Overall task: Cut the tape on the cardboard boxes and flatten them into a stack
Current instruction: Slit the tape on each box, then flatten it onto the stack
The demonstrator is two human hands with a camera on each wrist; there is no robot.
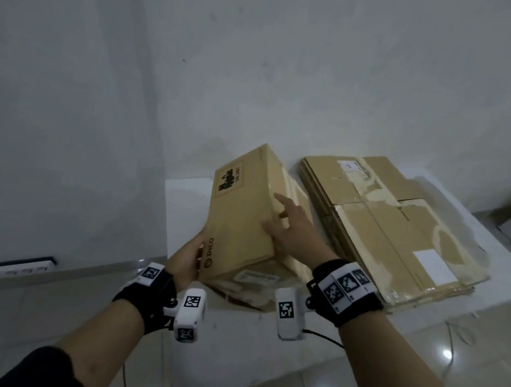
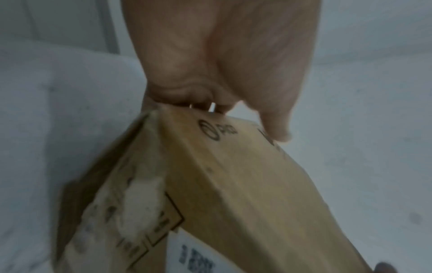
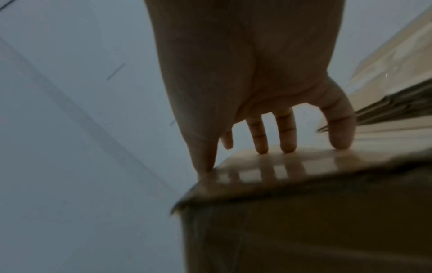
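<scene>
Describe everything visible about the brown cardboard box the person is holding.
The brown cardboard box is still box-shaped and tilted, its lower end on the white table. It bears a black "PICO" logo, a dotted-frame handling mark and a white label; torn pale patches show where the surface peeled. The left hand grips its near corner; the right hand rests with straight fingers on its right side. The stack of flattened cardboard boxes lies to its right.

left hand (image 1: 189, 257) curled, right hand (image 1: 296, 229) flat
</scene>
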